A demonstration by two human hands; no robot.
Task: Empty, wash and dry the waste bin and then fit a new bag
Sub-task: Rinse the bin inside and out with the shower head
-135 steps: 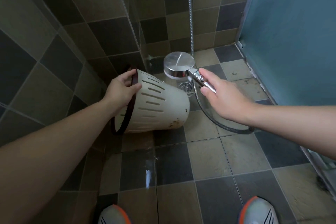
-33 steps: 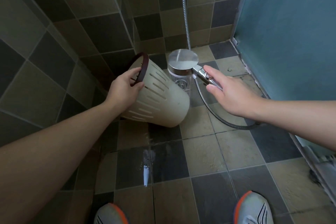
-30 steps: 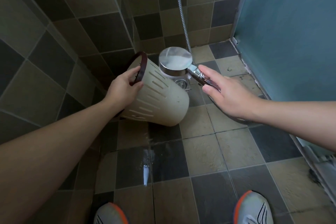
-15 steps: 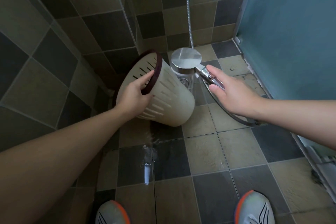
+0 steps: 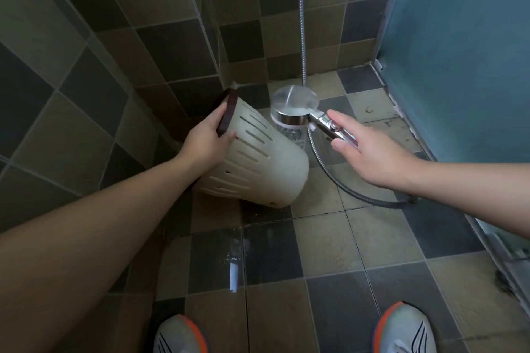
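shoes: pair of grey-orange shoes (image 5: 404, 329) at bottom edge, on the tiled floor (image 5: 372, 243); wet patch ahead of them.
left hand: left hand (image 5: 206, 143) grips the dark rim of the waste bin (image 5: 258, 163), thumb on the slotted wall.
bin: cream, tipped on its side above the floor in the shower corner, mouth facing the wall, base toward the camera.
right hand: right hand (image 5: 370, 152) wraps the handle of the shower head (image 5: 295, 109), forefinger laid along it.
spray: looks to fall just beside the bin, near the floor drain (image 5: 291, 135).
advice: turn the mouth toward the spray, rotate so every slot gets rinsed, keep runoff at the drain.
risk: wet rim may slip; splash reaching the shoes.
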